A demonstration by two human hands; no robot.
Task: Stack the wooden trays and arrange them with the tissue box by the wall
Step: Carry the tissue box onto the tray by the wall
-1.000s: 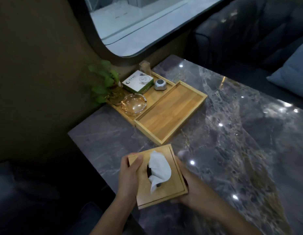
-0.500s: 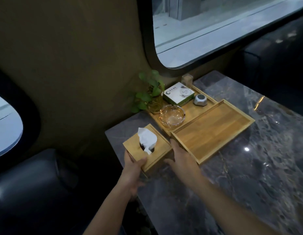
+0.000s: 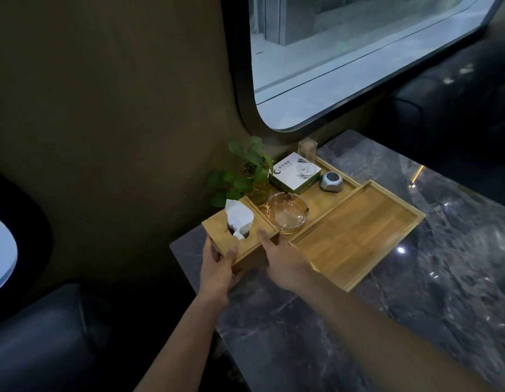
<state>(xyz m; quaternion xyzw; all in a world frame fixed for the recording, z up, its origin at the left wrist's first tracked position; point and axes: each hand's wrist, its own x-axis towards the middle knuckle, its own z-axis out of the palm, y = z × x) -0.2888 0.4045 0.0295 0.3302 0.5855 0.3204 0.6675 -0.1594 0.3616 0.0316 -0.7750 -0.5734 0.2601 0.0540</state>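
Observation:
A wooden tissue box (image 3: pixel 257 239) with a white tissue sticking out stands at the table's near-left corner, close to the brown wall. My left hand (image 3: pixel 220 270) grips its near-left corner and my right hand (image 3: pixel 282 261) presses its right side. Beside it, a wooden tray (image 3: pixel 322 200) along the wall carries small items. A second, bare wooden tray (image 3: pixel 356 233) lies flat next to that one, toward the table's middle.
The wall tray holds a glass ashtray (image 3: pixel 286 213), a white and green box (image 3: pixel 295 172), a silver gadget (image 3: pixel 330 181) and a clear holder (image 3: pixel 308 149). A potted plant (image 3: pixel 245 176) is at the wall. The dark marble table (image 3: pixel 415 292) extends right; dark seats surround it.
Both hands carried the tissue box from the near table edge up to the wall-side corner, against the end of the loaded tray. The trays did not move.

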